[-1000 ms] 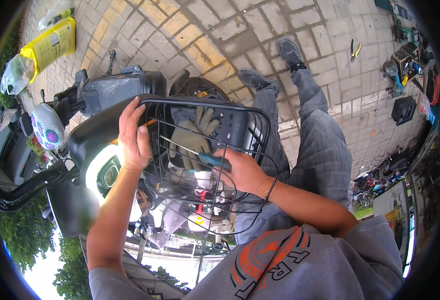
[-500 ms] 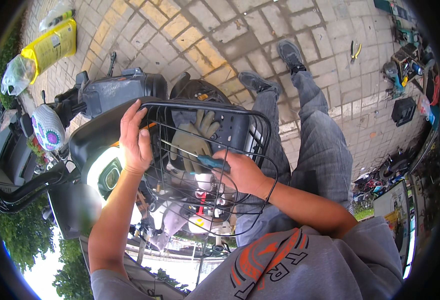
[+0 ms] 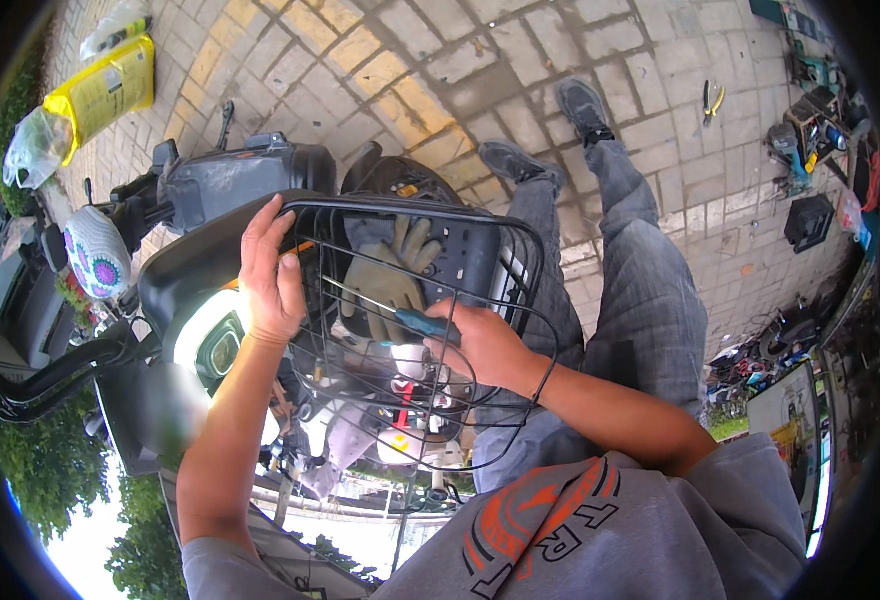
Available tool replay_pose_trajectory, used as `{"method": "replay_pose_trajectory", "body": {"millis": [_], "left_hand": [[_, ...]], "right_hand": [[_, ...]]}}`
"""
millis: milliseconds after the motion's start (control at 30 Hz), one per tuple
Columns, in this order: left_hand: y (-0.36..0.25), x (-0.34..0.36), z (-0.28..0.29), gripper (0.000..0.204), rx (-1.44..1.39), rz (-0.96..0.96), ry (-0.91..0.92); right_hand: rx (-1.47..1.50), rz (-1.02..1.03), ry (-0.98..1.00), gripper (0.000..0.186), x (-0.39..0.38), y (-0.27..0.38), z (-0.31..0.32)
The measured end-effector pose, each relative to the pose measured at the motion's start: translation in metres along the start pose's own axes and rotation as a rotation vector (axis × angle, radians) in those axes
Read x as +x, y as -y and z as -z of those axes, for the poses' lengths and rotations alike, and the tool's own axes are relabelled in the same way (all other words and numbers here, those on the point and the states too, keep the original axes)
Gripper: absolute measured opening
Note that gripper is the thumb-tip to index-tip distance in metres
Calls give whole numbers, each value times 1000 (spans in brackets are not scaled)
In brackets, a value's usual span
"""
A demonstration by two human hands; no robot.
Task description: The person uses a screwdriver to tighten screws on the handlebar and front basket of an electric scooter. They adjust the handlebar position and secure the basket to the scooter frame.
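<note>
A black wire basket (image 3: 430,209) is in front of me, beside a vehicle's black front panel (image 3: 180,255) with a round-cornered headlight. My left hand (image 3: 275,285) grips the basket's left end, fingers long against the rim and thumb on the near side. In my right hand (image 3: 490,348) is a screwdriver (image 3: 422,323) with a dark teal handle. Its thin shaft points up and left across the basket's wires; whether the tip touches anything, I cannot tell. Grey-green work gloves (image 3: 385,280) lie beyond the wires, just past the screwdriver.
Yellow-and-black pliers (image 3: 711,103) lie on the paving at the far right. Tools crowd a box (image 3: 810,135) farther right, with a black tray (image 3: 808,222) nearby. A yellow sack (image 3: 100,90) lies far left. Dark handlebars (image 3: 60,370) stick out at left.
Both hands and the screwdriver stay nearly where they were. The view has shifted very slightly.
</note>
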State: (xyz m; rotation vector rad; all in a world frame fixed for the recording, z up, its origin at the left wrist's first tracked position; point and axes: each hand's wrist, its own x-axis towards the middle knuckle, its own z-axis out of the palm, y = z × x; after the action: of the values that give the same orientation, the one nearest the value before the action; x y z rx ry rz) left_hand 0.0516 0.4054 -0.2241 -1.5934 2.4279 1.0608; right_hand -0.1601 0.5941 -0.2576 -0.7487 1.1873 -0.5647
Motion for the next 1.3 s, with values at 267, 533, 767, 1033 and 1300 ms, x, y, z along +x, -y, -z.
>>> {"method": "replay_pose_trajectory", "body": {"millis": [267, 533, 767, 1033, 1300], "left_hand": [[-1, -1, 0, 40, 11, 3, 2], [1, -1, -1, 45, 31, -4, 10], [-3, 0, 1, 39, 50, -25, 16], [-1, -2, 0, 38, 15, -10, -2], [-3, -4, -3, 38, 23, -29, -91]], "right_hand": [[-483, 93, 52, 26, 2, 14, 14], [930, -734, 178, 19, 18, -7, 14], [1040, -644, 75, 22, 6, -16, 6], [1099, -614, -17, 23, 6, -20, 6], [1042, -684, 28, 22, 3, -9, 30]]}}
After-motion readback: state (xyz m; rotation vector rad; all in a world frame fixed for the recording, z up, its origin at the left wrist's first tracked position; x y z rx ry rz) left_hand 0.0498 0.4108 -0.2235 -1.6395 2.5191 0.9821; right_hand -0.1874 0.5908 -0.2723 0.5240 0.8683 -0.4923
